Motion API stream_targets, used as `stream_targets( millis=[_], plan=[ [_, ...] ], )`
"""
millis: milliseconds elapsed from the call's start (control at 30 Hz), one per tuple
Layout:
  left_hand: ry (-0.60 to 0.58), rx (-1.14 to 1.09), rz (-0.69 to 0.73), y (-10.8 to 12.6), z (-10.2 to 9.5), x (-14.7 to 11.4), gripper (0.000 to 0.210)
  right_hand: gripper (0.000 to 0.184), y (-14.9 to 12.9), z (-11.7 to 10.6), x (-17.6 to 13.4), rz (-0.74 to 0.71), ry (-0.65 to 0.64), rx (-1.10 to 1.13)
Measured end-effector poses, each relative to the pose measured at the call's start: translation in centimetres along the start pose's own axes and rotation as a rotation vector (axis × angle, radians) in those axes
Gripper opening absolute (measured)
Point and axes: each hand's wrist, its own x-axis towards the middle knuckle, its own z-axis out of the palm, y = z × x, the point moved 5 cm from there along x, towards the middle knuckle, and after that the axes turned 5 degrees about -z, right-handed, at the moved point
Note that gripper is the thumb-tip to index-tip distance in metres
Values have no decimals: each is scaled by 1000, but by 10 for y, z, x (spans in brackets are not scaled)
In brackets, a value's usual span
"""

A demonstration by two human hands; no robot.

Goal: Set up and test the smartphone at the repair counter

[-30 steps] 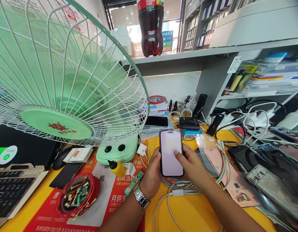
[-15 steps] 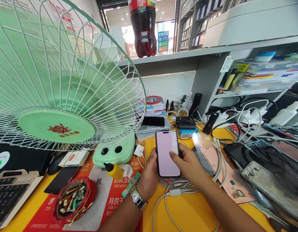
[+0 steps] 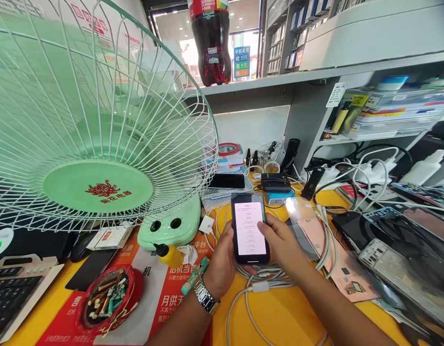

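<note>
A black-framed smartphone [image 3: 250, 235] is held upright over the yellow tabletop, its lit screen showing a pale panel with lines of text too small to read. My left hand [image 3: 224, 259], with a metal watch [image 3: 206, 295] on its wrist, is closed around the phone's left edge. At the right edge, my right hand [image 3: 279, 240] also grips the phone, its thumb over the screen. The fingers behind the phone are mostly hidden. Coiled white cables [image 3: 260, 287] lie under the hands.
A green fan [image 3: 99, 187] fills the left. Below it are a red ashtray [image 3: 133, 293] of cigarette butts, a yellow bottle [image 3: 171, 256] and a keyboard [image 3: 16, 298]. Phone parts [image 3: 398, 269] crowd the right. A cola bottle [image 3: 212, 48] stands on the shelf above.
The phone screen went from a plain pale page to a panel with text lines. My right thumb shifted slightly up and right. The fan head turned a little to the right.
</note>
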Motion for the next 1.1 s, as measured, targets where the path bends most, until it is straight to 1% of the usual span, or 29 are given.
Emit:
stream_targets(
  millis=[167, 233, 333, 400, 500, 633, 733, 833, 933, 1100],
  plan=[
    [-17, 85, -4, -3, -1, -1, 48, 32, 6, -5, 2, 19, 69, 30],
    [-19, 93, -13, -4, -2, -2, 49, 33, 4, -6, 2, 30, 71, 36],
    [-15, 73, -29, -4, -2, -1, 49, 31, -4, -7, 2, 19, 64, 10],
    [-11, 46, -32, -2, -1, -1, 47, 30, -10, -8, 2, 11, 82, -20],
    [10, 4, -21, 2, 1, -1, 46, 29, -12, -7, 1, 19, 86, -15],
    [54, -19, -19, 4, 1, -1, 46, 28, -10, -4, 2, 2, 56, 10],
    [72, -28, 5, 6, 0, -1, 46, 25, -10, -1, 3, -34, -27, 23],
    [58, -38, 22, 7, 0, -1, 46, 24, -9, 2, 3, -45, -95, 38],
    [50, -42, 18, 7, -1, -1, 47, 25, -5, 5, 3, -23, -141, 64],
    [48, -51, 42, 9, 0, 1, 45, 26, -5, 6, 2, -10, -149, 56]
  ],
)
